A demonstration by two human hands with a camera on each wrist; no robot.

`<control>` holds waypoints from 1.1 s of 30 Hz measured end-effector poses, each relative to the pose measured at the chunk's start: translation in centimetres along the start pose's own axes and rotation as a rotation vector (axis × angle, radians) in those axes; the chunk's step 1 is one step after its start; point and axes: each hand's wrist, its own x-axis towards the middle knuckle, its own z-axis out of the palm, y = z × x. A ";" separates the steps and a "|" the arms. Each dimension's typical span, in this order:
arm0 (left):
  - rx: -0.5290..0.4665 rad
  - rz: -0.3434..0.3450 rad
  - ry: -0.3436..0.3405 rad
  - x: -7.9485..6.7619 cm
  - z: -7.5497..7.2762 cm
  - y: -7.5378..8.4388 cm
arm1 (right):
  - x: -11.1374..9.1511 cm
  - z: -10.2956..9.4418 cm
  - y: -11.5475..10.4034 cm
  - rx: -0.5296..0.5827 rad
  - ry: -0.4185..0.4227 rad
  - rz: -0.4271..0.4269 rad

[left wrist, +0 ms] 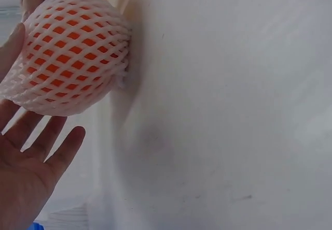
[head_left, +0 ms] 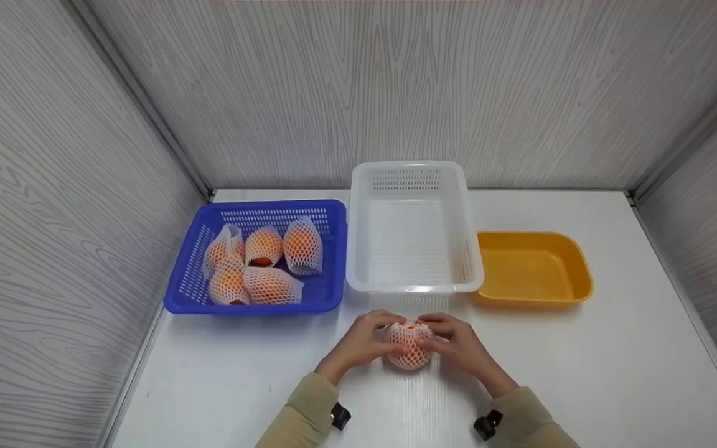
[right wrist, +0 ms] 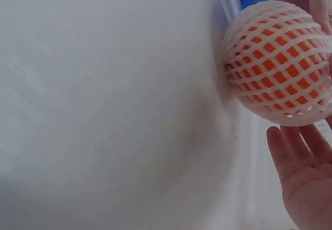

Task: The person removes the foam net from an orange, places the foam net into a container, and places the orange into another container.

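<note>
A round orange fruit in a white foam net (head_left: 409,350) sits on the table near the front middle. The left hand (head_left: 361,339) holds it from the left, thumb on its near side and fingers near the top. From the right, the right hand (head_left: 458,343) holds the same fruit, its thumb across the front of the net. At the top the net is open, and a bit of orange skin shows there. Both wrist views show the netted fruit (left wrist: 75,54) between the hands, its lower end at the table; some fingertips are hidden behind it.
A blue basket (head_left: 253,309) at the left contains several netted orange fruits (head_left: 302,246). A white basket (head_left: 414,289) stands in the middle beyond the hands. Right of it lies a yellow tray (head_left: 536,302). Pale wood-grain panels (head_left: 396,93) enclose the table's back and sides.
</note>
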 end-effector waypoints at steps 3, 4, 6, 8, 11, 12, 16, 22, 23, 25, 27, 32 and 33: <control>-0.007 -0.001 0.003 0.0 -0.1 0.0 | 0.1 -0.1 -0.4 -0.011 0.022 0.015; -0.003 0.006 0.007 0.0 -0.1 -0.1 | 0.1 0.0 -0.4 -0.017 0.030 0.006; 0.006 0.020 0.015 0.0 -0.1 -0.1 | 0.2 0.0 -0.5 -0.019 0.048 -0.014; 0.016 0.030 0.024 0.0 -0.1 0.0 | 0.3 0.1 -0.5 -0.015 0.060 -0.045; 0.004 0.038 0.034 -0.1 -0.1 0.2 | 0.3 0.1 -0.4 0.010 0.062 -0.080; -0.003 0.039 0.042 -0.1 0.0 0.3 | 0.3 0.1 -0.3 0.025 0.059 -0.087; -0.023 0.063 0.080 -0.3 0.2 0.3 | 0.2 0.2 0.1 0.077 0.023 -0.065; 0.012 0.131 0.103 -0.4 0.5 0.6 | 0.1 0.4 0.3 0.019 0.010 -0.077; 0.034 0.152 0.102 -0.4 0.5 0.7 | 0.1 0.5 0.2 0.002 0.027 -0.096; 0.081 0.191 0.097 -0.4 0.4 1.0 | 0.2 0.5 0.0 -0.023 0.066 -0.125; 0.117 0.213 0.096 -0.3 0.3 1.3 | 0.2 0.5 -0.2 -0.046 0.095 -0.156; 0.205 0.238 0.101 -0.3 0.2 1.9 | 0.2 0.5 -0.8 -0.052 0.128 -0.200; 0.234 0.243 0.103 -0.3 0.2 2.0 | 0.2 0.5 -0.9 -0.053 0.135 -0.209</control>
